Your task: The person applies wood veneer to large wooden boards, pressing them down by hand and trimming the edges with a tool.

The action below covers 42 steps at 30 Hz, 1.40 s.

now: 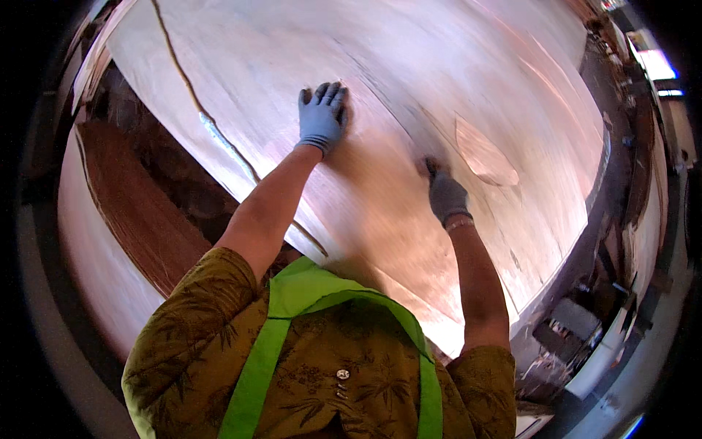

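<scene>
A large pale wood veneer sheet point(409, 66) lies spread out before me. My left hand point(322, 117), in a blue-grey glove with dark fingertips, rests flat on it with the fingers apart and holds nothing. Lower and to the right, my right hand point(447, 196) wears a similar glove and is at the sheet beside a dark crack or grain line. Its fingers are drawn together toward a dark tip; whether that is a glove fingertip or a small tool, I cannot make out. A leaf-shaped wood patch point(484, 155) shows just right of it.
A thin stick point(179, 62) with a pale wrapped stretch lies along the sheet's left side. Stacked brown veneer point(135, 205) stands beyond a dark gap at left. Scraps and dark blocks point(570, 322) lie on the floor at right, past the sheet's edge.
</scene>
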Each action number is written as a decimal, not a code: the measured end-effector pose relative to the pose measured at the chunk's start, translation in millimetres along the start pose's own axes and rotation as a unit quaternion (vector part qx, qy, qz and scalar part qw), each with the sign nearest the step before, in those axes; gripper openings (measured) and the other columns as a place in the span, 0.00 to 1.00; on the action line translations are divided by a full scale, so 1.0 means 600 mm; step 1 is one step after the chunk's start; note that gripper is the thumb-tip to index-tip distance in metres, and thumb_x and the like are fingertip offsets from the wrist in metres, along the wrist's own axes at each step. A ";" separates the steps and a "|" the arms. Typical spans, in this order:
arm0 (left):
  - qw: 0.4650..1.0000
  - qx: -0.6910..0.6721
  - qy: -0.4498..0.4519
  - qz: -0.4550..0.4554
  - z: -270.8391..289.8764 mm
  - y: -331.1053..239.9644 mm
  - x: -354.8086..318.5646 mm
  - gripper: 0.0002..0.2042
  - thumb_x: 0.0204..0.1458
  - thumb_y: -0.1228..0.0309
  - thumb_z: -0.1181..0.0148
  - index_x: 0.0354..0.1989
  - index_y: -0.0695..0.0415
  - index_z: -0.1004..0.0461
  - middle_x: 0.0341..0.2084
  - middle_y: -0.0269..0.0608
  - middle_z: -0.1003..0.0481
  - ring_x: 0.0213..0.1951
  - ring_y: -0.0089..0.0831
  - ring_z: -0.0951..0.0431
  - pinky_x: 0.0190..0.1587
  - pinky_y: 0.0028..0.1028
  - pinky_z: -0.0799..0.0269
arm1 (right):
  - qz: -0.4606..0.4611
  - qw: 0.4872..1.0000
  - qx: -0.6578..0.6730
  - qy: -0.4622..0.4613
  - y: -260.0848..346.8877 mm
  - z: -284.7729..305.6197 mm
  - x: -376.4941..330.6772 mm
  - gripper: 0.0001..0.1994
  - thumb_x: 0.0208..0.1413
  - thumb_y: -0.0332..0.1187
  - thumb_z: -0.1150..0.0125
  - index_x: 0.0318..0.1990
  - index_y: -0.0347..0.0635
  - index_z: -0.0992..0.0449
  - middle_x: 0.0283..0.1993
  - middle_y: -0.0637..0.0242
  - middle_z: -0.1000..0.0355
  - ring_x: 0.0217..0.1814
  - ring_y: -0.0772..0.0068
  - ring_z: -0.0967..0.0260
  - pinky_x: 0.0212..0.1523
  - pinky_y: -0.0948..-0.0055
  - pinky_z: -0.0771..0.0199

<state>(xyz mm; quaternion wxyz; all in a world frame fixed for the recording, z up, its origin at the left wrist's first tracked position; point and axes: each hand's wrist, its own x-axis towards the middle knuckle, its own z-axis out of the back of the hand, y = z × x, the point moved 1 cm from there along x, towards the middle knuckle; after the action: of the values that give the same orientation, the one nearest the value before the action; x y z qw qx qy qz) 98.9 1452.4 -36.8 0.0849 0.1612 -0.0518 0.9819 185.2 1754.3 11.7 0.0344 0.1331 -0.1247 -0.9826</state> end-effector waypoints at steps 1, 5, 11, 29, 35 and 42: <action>1.000 0.000 0.017 0.005 0.003 -0.002 0.001 0.22 0.48 0.59 0.54 0.53 0.48 0.34 0.55 0.37 0.36 0.57 0.36 0.40 0.58 0.51 0.55 | -0.034 0.999 -0.026 0.027 -0.026 -0.003 -0.027 0.15 0.58 0.41 0.61 0.48 0.46 0.37 0.32 0.50 0.27 0.34 0.48 0.28 0.35 0.52 0.30; 0.999 0.044 -0.011 -0.003 0.034 -0.061 -0.004 0.24 0.50 0.57 0.54 0.56 0.49 0.38 0.57 0.40 0.39 0.59 0.37 0.43 0.59 0.50 0.55 | -0.131 0.989 -0.063 0.036 -0.093 -0.037 -0.088 0.15 0.58 0.43 0.60 0.48 0.50 0.34 0.30 0.53 0.26 0.32 0.51 0.27 0.32 0.54 0.29; 0.969 -0.168 0.104 -0.148 0.059 -0.340 -0.084 0.28 0.49 0.57 0.51 0.58 0.56 0.43 0.57 0.47 0.41 0.59 0.43 0.44 0.56 0.48 0.51 | -0.038 0.995 0.090 -0.030 -0.095 -0.046 -0.083 0.15 0.57 0.42 0.58 0.48 0.55 0.29 0.38 0.58 0.26 0.46 0.55 0.30 0.43 0.57 0.33; 0.972 0.020 0.073 -0.222 0.043 -0.411 -0.123 0.25 0.53 0.57 0.55 0.61 0.46 0.46 0.61 0.50 0.49 0.62 0.46 0.49 0.60 0.46 0.57 | -0.209 0.954 0.212 -0.045 -0.640 -0.046 -0.611 0.12 0.55 0.37 0.53 0.41 0.46 0.26 0.29 0.60 0.26 0.30 0.68 0.28 0.32 0.65 0.30; 0.971 -0.003 0.063 -0.232 0.052 -0.414 -0.124 0.26 0.51 0.62 0.52 0.60 0.49 0.45 0.60 0.50 0.47 0.61 0.45 0.48 0.60 0.45 0.54 | -0.405 0.903 -0.091 0.111 -0.775 -0.048 -0.939 0.19 0.59 0.40 0.60 0.56 0.47 0.38 0.28 0.60 0.29 0.27 0.62 0.31 0.28 0.64 0.31; 0.968 -0.062 0.054 -0.236 0.038 -0.400 -0.117 0.24 0.44 0.67 0.46 0.54 0.52 0.37 0.54 0.52 0.40 0.58 0.47 0.43 0.56 0.48 0.49 | -0.256 0.789 0.513 -0.221 -0.470 -0.080 -0.617 0.21 0.60 0.34 0.61 0.61 0.46 0.44 0.22 0.68 0.37 0.21 0.75 0.37 0.19 0.75 0.35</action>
<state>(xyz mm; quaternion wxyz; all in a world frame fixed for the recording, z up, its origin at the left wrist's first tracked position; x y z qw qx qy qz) 215.4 1674.5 -20.0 0.3267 0.1099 -0.0689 0.9362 544.6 2053.0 -11.5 -0.3201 -0.0623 -0.5764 -0.7493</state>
